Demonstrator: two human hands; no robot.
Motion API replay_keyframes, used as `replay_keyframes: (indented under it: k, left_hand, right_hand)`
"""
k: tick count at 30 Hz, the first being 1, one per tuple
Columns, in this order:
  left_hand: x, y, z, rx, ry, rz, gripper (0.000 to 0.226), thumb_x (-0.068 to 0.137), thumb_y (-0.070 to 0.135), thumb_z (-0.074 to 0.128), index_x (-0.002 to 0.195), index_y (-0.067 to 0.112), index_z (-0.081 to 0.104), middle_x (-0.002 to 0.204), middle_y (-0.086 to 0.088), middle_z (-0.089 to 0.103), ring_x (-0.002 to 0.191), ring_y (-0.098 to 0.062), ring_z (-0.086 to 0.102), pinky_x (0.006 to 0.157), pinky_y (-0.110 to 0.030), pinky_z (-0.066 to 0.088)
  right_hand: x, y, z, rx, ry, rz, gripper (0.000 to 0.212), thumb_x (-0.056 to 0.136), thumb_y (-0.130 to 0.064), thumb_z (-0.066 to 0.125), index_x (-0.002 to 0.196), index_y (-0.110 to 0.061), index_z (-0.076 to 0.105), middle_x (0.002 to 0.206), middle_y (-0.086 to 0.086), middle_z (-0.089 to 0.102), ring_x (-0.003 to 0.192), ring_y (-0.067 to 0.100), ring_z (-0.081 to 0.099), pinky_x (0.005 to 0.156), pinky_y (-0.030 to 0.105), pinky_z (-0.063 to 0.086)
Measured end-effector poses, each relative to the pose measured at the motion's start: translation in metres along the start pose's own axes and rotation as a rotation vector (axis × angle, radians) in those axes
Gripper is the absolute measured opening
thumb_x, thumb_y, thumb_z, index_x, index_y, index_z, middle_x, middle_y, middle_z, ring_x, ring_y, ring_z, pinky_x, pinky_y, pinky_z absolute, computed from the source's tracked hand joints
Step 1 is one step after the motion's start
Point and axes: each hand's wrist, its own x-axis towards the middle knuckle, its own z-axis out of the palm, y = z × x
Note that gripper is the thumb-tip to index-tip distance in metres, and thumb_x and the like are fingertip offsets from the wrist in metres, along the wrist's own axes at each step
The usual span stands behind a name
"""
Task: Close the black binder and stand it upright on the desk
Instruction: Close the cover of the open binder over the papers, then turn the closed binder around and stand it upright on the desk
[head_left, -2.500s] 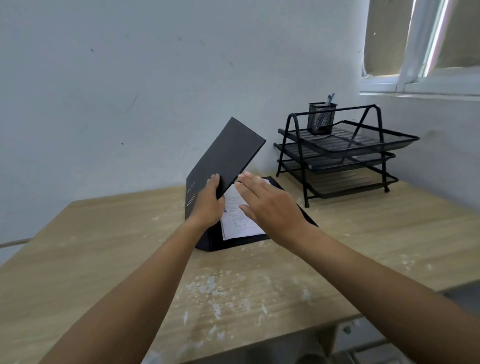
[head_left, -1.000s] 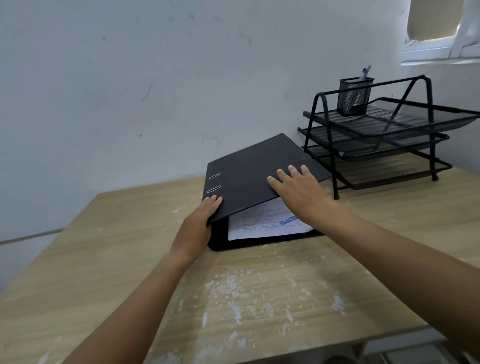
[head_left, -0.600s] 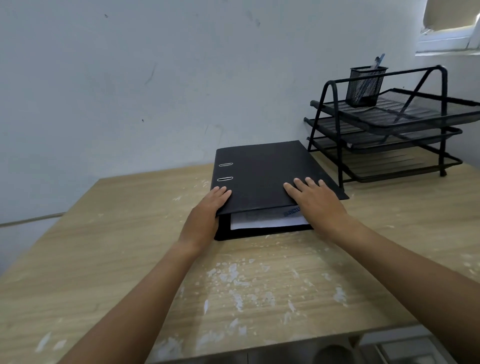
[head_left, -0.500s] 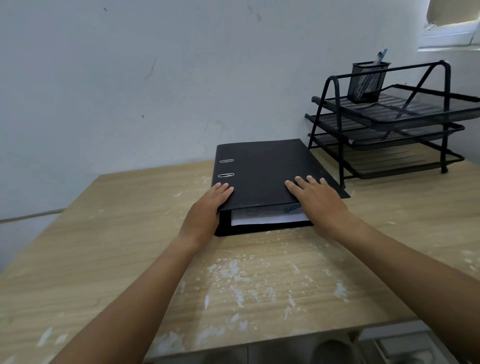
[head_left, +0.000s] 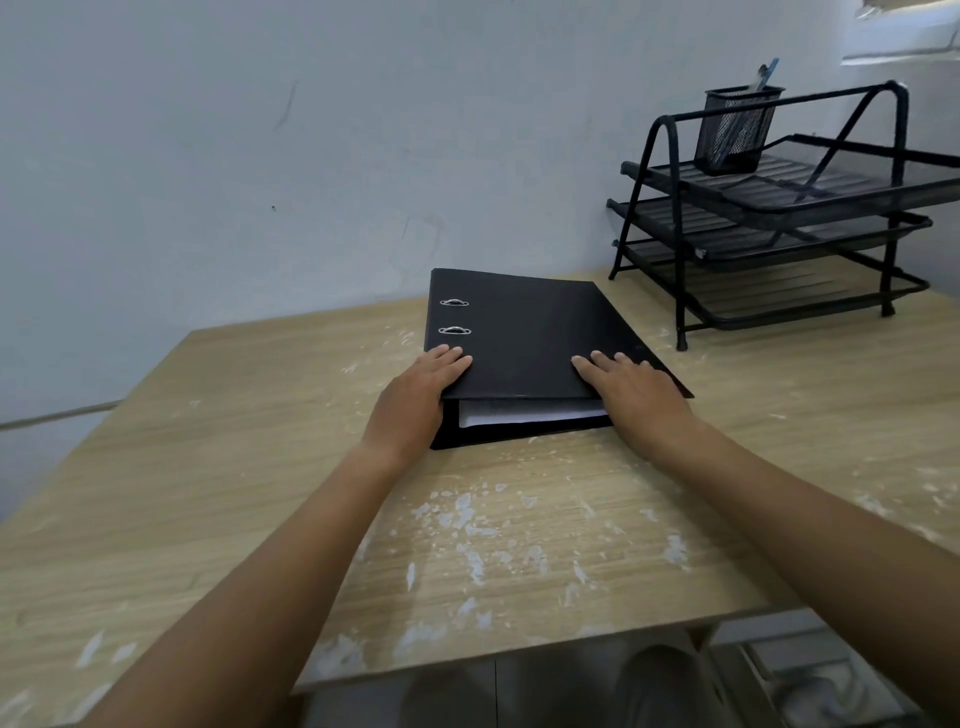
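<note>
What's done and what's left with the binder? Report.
Done: the black binder lies flat on the desk, cover down over the papers. In hand: the left hand rests at the spine corner and the right hand on the cover's near edge. Left: standing it upright.

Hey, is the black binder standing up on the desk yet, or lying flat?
Lying flat. The black binder rests on its back cover on the desk, front cover facing up, with the left hand and right hand on it.
</note>
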Motion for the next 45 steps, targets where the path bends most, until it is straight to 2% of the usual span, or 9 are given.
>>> replay_keyframes:
  k: [10,15,18,22,26,31,35,40,45]
  left_hand:
    - [0.001,0.003,0.000,0.060,-0.012,0.025,0.069,0.085,-0.017,0.040,0.145,0.016,0.039,0.155,-0.001,0.036,0.147,-0.016,0.025,0.117,-0.024,0.018]
    - [0.001,0.004,-0.001,0.036,-0.018,0.009,0.068,0.086,-0.017,0.040,0.145,0.015,0.039,0.155,-0.002,0.035,0.147,-0.016,0.024,0.119,-0.026,0.017]
    - [0.000,0.005,-0.006,-0.015,-0.074,-0.007,0.066,0.087,-0.015,0.040,0.147,0.013,0.036,0.157,-0.002,0.031,0.148,-0.016,0.020,0.119,-0.025,0.014]
    - [0.001,0.003,-0.017,-0.149,-0.257,-0.040,0.064,0.091,0.018,0.053,0.150,0.012,0.028,0.161,0.001,0.020,0.150,-0.010,0.008,0.117,-0.020,0.007]
    - [0.006,0.003,-0.024,-0.230,-0.305,-0.136,0.078,0.088,0.057,0.051,0.150,0.016,0.029,0.161,0.007,0.018,0.149,-0.005,0.005,0.120,-0.029,0.009]
    - [0.028,-0.003,-0.020,-0.401,-0.263,-0.301,0.088,0.079,0.071,0.051,0.148,0.018,0.034,0.157,0.006,0.029,0.145,-0.013,0.028,0.119,-0.036,0.023]
    - [0.052,-0.005,-0.013,-0.485,-0.263,-0.376,0.049,0.088,0.038,0.062,0.128,0.015,0.046,0.128,0.001,0.051,0.117,-0.017,0.051,0.104,-0.031,0.039]
    - [0.071,-0.017,-0.001,-0.741,-0.243,-0.567,0.059,0.079,0.037,0.069,0.128,0.017,0.044,0.126,-0.001,0.060,0.112,-0.020,0.061,0.099,-0.039,0.048]
    - [0.075,-0.017,0.010,-1.021,-0.166,-0.701,0.050,0.083,0.018,0.071,0.127,0.013,0.049,0.119,-0.006,0.066,0.095,-0.020,0.068,0.074,-0.030,0.055]
  right_hand:
    - [0.004,0.002,0.009,0.052,-0.056,-0.025,0.074,0.095,0.008,0.041,0.157,-0.018,0.009,0.163,0.010,0.016,0.147,0.034,0.024,0.111,0.045,0.033]
    - [0.002,0.007,0.004,0.105,-0.109,-0.050,0.068,0.100,-0.017,0.048,0.157,-0.019,0.010,0.163,0.009,0.016,0.144,0.033,0.029,0.110,0.042,0.034]
    - [-0.001,0.007,-0.002,0.147,-0.159,-0.056,0.069,0.101,-0.027,0.046,0.157,-0.019,0.007,0.164,0.007,0.011,0.148,0.032,0.021,0.114,0.043,0.029]
    - [-0.003,0.007,-0.009,0.217,-0.214,-0.051,0.078,0.097,-0.053,0.044,0.157,-0.021,0.006,0.165,0.003,0.006,0.152,0.026,0.010,0.118,0.043,0.023]
    - [-0.001,0.003,-0.013,0.379,-0.262,-0.022,0.095,0.082,-0.079,0.036,0.157,-0.024,0.012,0.165,-0.002,0.006,0.152,0.019,0.004,0.122,0.043,0.014]
    - [0.015,-0.002,-0.011,0.515,-0.238,-0.004,0.081,0.090,-0.072,0.024,0.155,-0.023,0.022,0.164,0.002,0.012,0.152,0.020,0.006,0.122,0.043,0.011]
    - [0.033,-0.005,-0.006,0.491,-0.235,0.023,0.073,0.096,-0.064,0.024,0.156,-0.022,0.019,0.165,0.004,0.010,0.152,0.025,0.004,0.122,0.048,0.011]
    - [0.056,-0.013,0.006,0.495,-0.227,0.095,0.072,0.096,-0.064,0.023,0.157,-0.028,0.012,0.165,0.006,0.002,0.152,0.030,-0.006,0.118,0.058,-0.003]
    - [0.069,-0.019,0.022,0.484,-0.192,0.165,0.074,0.091,-0.072,0.017,0.155,-0.038,0.005,0.165,0.005,-0.006,0.150,0.031,-0.015,0.115,0.060,-0.014]
